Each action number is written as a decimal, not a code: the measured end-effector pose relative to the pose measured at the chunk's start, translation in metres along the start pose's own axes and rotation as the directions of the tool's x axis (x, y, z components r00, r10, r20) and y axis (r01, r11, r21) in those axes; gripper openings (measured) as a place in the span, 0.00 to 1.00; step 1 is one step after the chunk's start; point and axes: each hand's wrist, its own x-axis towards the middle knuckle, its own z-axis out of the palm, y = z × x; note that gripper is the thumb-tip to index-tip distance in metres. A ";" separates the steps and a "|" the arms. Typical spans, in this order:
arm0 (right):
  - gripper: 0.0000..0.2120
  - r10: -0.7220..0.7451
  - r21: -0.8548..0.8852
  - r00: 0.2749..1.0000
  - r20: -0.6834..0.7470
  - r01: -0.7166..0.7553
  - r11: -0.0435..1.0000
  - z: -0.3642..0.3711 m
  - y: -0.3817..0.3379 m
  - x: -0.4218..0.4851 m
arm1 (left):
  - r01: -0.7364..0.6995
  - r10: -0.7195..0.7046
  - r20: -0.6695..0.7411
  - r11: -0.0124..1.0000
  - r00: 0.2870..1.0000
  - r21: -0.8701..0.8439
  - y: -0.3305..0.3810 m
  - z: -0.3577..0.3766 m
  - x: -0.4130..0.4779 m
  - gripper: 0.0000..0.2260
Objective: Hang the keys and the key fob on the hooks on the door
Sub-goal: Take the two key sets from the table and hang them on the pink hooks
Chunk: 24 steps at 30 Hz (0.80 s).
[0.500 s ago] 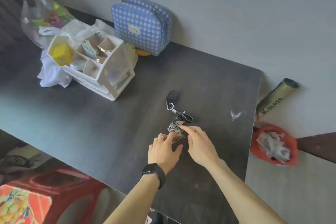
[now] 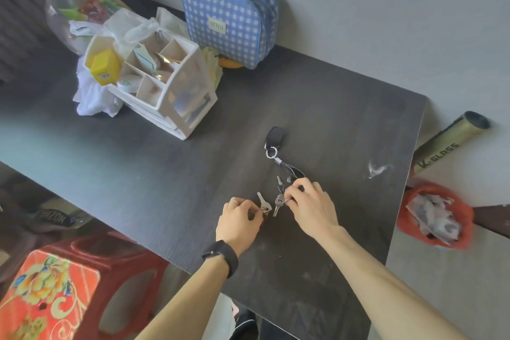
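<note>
Keys (image 2: pixel 279 199) lie near the front right part of the dark table (image 2: pixel 165 163), split into two small bunches between the hands. Left hand (image 2: pixel 239 222), with a ring on one finger and a black band (image 2: pixel 222 256) on the wrist, pinches a small set of silver keys (image 2: pixel 263 204) at the fingertips, their blades pointing up and away. Right hand (image 2: pixel 311 208) grips the other bunch by its ring, with one key hanging down toward the table and smaller ones sticking up just beyond the fingers. From that bunch a dark strap (image 2: pixel 292 171) runs back across the table to a metal ring and the black fob (image 2: pixel 274 136), which lies flat, clear of both hands. Farther back left stands a white organizer (image 2: pixel 165 91) with a yellow box (image 2: pixel 105 66) in it, plastic bags (image 2: pixel 82 8) behind it, and a blue checked pouch (image 2: pixel 229 16) leaning on the wall. Below the table edge sits a red stool (image 2: pixel 52 292), and right of the table a red bin (image 2: pixel 436 215) and a tube (image 2: pixel 447 143) on the floor
</note>
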 end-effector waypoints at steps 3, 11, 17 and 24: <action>0.04 0.059 0.055 0.998 0.008 -0.060 0.997 0.003 -0.004 -0.013 | -0.021 0.021 -0.011 0.998 1.000 -0.057 -0.008 -0.007 -0.008 0.08; 0.04 0.253 0.433 0.967 0.004 -0.230 0.872 -0.018 -0.026 -0.054 | -0.078 0.076 -0.019 0.968 0.997 -0.238 -0.002 -0.031 -0.040 0.07; 0.09 0.415 0.938 0.902 0.118 -0.237 0.251 -0.087 -0.050 -0.107 | 0.040 0.120 0.188 0.734 0.975 -0.678 0.030 -0.079 -0.074 0.08; 0.07 0.600 0.995 0.795 0.089 -0.100 -0.015 -0.153 -0.057 -0.171 | -0.045 0.305 0.235 0.691 0.923 -0.722 0.099 -0.105 -0.115 0.10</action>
